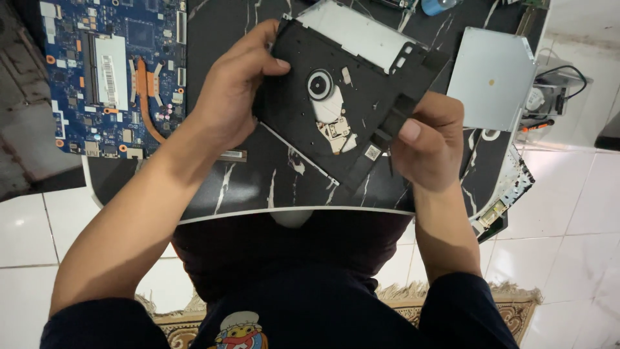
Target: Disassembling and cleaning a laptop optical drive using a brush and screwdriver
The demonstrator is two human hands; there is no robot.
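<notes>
A slim black optical disc drive (336, 97) with its tray pulled out hangs tilted above a black marbled table (245, 187). Its round spindle and lens sled face up, and the silver metal casing sits at its far end. My left hand (232, 90) grips the drive's left edge, thumb on the top surface. My right hand (429, 139) holds the black front bezel at the drive's right corner, thumb pressed on it.
A blue laptop motherboard (113, 71) with a copper heat pipe lies at the table's left. A silver drive cover (491, 77) lies at the right, with another circuit board (510, 190) at the right edge. White tiled floor and a fringed rug (510, 310) are below.
</notes>
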